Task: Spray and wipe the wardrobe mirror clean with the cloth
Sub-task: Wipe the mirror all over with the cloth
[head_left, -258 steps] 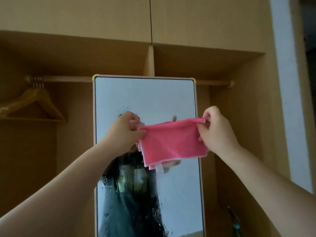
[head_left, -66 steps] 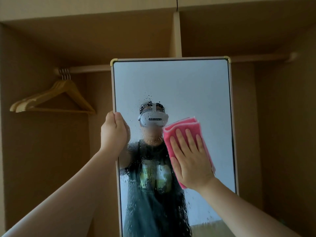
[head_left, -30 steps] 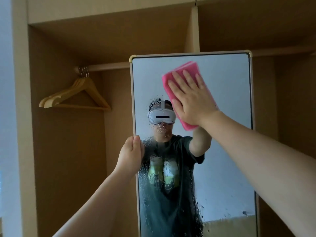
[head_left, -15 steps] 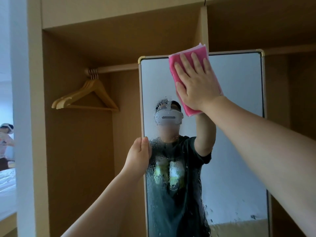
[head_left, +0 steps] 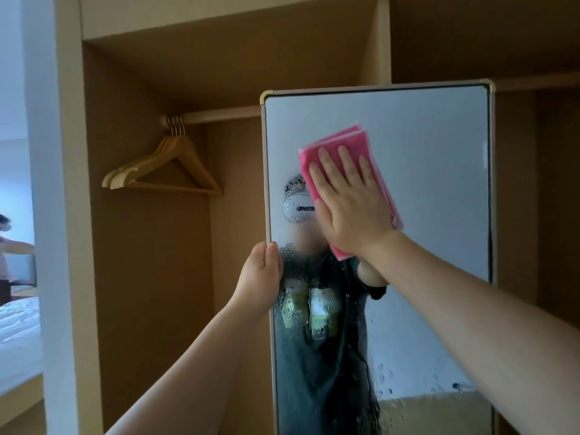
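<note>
Open wooden wardrobe [head_left: 150, 277]. Tall framed mirror [head_left: 439, 183] upright before it, droplets [head_left: 301, 312] on lower left glass. Wooden hangers [head_left: 163, 171] on rail [head_left: 219, 115], left of mirror. Folded pink cloth [head_left: 342, 142] on upper-middle glass. Right hand [head_left: 351, 208] flat on cloth, fingers straight, pressing it to mirror. Left hand [head_left: 260, 277] grasping mirror's left frame edge.

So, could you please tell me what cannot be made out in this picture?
Head view:
Mirror: bottom cut off by the lower picture edge.
Cloth: middle covered by the right hand.
Left hand: fingers partly hidden behind the mirror's edge.
Glass under the cloth: hidden, wetness unknown.
</note>
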The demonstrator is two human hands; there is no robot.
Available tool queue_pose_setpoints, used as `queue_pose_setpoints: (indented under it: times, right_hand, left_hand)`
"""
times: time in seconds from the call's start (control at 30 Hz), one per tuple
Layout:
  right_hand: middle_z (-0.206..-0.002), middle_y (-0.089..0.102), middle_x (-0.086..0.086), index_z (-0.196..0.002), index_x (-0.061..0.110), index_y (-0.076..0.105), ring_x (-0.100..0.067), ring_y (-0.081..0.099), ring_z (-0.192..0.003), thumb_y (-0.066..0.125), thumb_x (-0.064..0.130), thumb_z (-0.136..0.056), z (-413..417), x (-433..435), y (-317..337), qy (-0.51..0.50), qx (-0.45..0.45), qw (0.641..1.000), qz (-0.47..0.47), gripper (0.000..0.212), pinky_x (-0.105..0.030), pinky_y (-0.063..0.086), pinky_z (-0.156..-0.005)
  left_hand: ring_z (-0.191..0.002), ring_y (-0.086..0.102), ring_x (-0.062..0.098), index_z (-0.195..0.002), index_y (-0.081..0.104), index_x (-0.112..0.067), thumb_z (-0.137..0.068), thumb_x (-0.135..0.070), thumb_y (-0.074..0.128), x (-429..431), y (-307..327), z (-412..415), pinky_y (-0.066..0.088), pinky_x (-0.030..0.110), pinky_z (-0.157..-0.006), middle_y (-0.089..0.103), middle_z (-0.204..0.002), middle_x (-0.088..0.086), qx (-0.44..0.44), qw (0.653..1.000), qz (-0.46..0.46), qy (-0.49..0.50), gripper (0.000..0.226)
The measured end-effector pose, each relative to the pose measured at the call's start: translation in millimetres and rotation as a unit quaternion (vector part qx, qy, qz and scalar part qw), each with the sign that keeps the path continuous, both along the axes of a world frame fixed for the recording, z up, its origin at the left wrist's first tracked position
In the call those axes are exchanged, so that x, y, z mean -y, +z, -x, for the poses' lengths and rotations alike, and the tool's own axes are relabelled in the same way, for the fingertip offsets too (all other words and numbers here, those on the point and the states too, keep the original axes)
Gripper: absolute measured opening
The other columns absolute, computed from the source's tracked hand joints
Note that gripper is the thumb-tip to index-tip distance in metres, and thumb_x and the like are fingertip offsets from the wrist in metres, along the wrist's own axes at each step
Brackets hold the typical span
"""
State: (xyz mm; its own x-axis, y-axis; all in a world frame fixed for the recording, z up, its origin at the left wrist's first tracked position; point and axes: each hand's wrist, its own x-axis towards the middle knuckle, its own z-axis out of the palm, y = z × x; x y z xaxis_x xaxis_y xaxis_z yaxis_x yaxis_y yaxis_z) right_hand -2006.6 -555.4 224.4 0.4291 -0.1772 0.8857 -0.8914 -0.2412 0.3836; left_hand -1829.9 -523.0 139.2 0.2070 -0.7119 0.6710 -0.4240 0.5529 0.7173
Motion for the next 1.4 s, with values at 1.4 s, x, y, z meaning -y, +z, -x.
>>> queue_pose_setpoints:
  times: [1.4]
  right_hand:
    - [-0.161, 0.019, -0.009, -0.154, 0.021, 0.022, -0.036, 0.014, -0.148, 0.015, 0.046, -0.1, -41, -14, 36, -0.039, -0.032, 0.999, 0.002, 0.06, -0.055, 0.009, -0.119]
  left_hand:
    - [-0.062, 0.033, 0.018, -0.077, 0.04, -0.013, -0.101, -0.038, 0.031, -5, -6, -7, 0.033, 0.032, -0.057, 0.037, -0.073, 0.008, 0.014, 1.0, -0.019, -0.019, 0.035]
